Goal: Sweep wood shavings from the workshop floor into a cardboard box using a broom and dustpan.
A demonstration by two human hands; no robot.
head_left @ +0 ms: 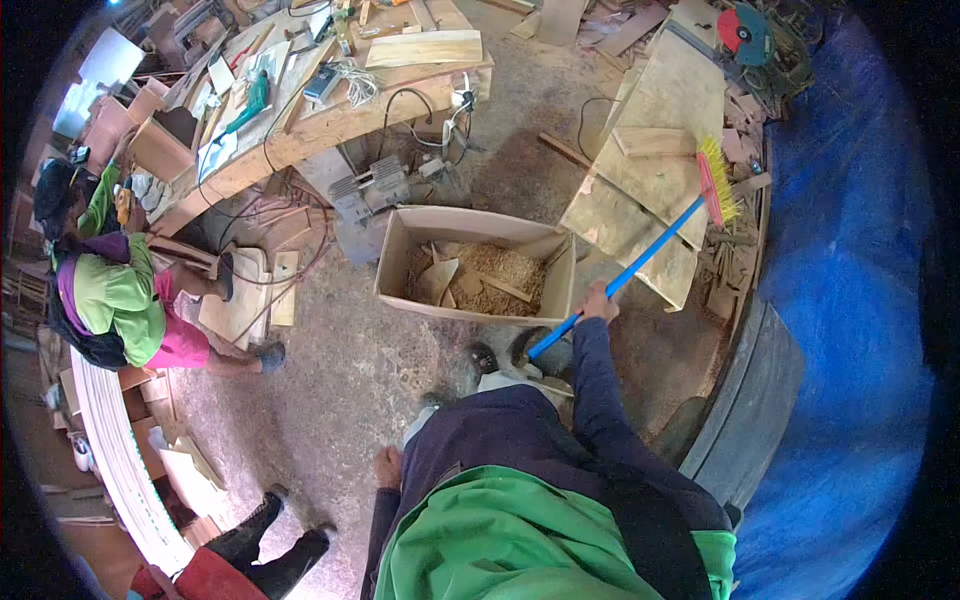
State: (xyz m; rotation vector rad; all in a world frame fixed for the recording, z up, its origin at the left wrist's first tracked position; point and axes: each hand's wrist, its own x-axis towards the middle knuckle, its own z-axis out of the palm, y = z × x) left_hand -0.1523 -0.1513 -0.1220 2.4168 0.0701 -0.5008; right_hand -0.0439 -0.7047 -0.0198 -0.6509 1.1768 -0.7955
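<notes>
My right hand [597,302] is wrapped around the blue handle of a broom [655,243]. The broom slants up to the right, and its red head with yellow bristles points upward beside some boards. At my left side hangs my left hand [387,466], its fingers curled in and nothing visible in them. In front of my feet stands an open cardboard box [475,222] holding wood shavings [500,268] and a few wood scraps. The lower end of the broom handle is just past the box's near right corner.
A workbench [300,140] with tools and cables fills the far left. Wooden boards [655,150] lie at the far right, near a cut-off saw [745,35]. A blue tarp [830,250] covers the right side. One person [115,285] works at left; another's legs [285,550] show lower left.
</notes>
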